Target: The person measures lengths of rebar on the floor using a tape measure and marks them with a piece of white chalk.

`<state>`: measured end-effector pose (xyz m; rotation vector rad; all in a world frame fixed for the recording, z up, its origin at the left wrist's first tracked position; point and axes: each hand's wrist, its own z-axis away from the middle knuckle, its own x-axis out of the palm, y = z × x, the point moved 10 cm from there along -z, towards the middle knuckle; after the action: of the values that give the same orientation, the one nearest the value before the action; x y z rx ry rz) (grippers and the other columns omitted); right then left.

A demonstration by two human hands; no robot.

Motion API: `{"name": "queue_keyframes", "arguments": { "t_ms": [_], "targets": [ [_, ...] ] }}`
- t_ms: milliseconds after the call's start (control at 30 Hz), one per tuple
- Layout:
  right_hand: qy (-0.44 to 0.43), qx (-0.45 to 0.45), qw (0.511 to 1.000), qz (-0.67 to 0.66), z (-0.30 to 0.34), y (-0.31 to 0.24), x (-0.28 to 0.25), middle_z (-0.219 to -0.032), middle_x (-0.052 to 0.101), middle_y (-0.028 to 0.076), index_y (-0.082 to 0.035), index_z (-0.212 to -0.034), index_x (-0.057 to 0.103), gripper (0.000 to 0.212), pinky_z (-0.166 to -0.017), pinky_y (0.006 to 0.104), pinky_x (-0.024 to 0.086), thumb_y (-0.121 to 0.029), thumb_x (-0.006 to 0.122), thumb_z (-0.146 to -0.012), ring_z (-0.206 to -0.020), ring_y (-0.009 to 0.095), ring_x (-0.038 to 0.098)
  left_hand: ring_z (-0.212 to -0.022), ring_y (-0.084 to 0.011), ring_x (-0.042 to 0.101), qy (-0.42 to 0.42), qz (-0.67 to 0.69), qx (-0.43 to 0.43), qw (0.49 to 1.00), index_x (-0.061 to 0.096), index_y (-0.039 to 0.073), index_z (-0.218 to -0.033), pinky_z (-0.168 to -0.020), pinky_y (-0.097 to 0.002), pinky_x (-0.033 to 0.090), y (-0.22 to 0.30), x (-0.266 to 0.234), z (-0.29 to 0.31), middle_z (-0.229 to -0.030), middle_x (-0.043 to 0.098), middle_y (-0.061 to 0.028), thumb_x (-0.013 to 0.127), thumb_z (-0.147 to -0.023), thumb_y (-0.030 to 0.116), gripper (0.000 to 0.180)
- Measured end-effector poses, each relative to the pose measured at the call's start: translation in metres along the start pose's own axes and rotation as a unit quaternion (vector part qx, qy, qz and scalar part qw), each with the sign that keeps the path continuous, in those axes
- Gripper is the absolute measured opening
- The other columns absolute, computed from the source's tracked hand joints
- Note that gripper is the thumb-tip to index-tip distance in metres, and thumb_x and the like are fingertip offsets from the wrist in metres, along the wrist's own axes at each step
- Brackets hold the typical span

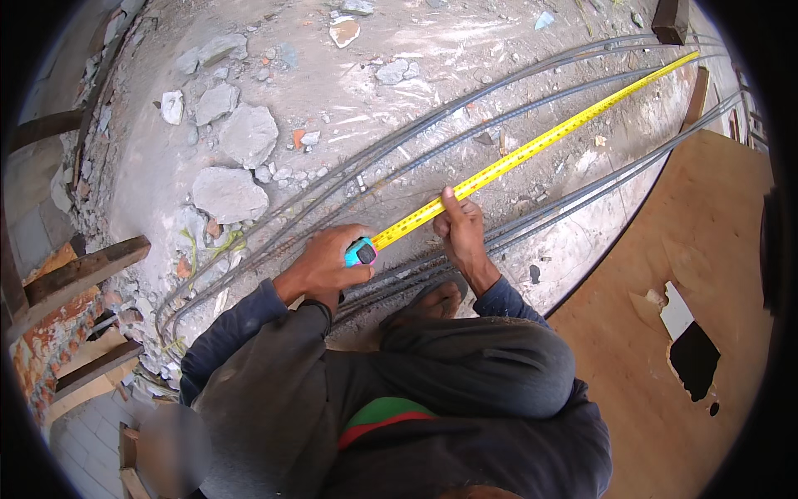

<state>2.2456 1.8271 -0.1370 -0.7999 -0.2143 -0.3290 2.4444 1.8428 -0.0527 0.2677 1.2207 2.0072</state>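
My left hand [327, 259] is wrapped round a turquoise tape measure [362, 253] with a dark centre. From its mouth the yellow tape blade [540, 148] runs out to the far right, above the rubble-strewn floor. My right hand [462, 233] pinches the blade a short way from the case, with the thumb on top. Long steel reinforcing bars [432, 125] lie bent on the floor beyond the blade. A second bundle of bars [573, 195] passes on the near side, beneath my right forearm. The blade's far tip reaches close to the bars' far right ends.
Broken concrete chunks [230, 195] and small debris lie at the left. A brown board [665, 249] with a jagged hole covers the right side. Wooden beams [83, 279] stick out at the left edge, and a dark wood block [670, 21] sits by the bars at top right.
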Motion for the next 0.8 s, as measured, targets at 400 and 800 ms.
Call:
{"name": "queue_keyframes", "arguments": {
  "t_ms": [400, 800],
  "targets": [
    [0.032, -0.079, 0.995, -0.051, -0.024, -0.048, -0.023, -0.058, 0.043, -0.004, -0.011, -0.071, 0.052, 0.037, -0.045, 0.0236, 0.028, -0.034, 0.054, -0.100, -0.048, 0.005, 0.036, -0.077, -0.0276, 0.059, -0.008, 0.017, -0.010, 1.000, 0.060, 0.002, -0.108, -0.073, -0.0374, 0.047, -0.003, -0.003, 0.002, -0.085, 0.061, -0.0133, 0.067, -0.070, 0.023, 0.044],
    [0.017, 0.008, 0.996, -0.085, -0.009, -0.013, -0.001, -0.058, 0.035, -0.006, 0.000, -0.088, 0.061, 0.038, -0.048, 0.0225, 0.032, -0.035, 0.053, -0.101, -0.050, 0.006, 0.035, -0.078, -0.0295, 0.061, 0.024, -0.008, 0.011, 1.000, 0.060, 0.002, -0.107, -0.073, -0.0379, 0.047, 0.007, -0.006, -0.005, -0.087, 0.062, -0.0148, 0.068, -0.068, 0.022, 0.045]
  ]
}}
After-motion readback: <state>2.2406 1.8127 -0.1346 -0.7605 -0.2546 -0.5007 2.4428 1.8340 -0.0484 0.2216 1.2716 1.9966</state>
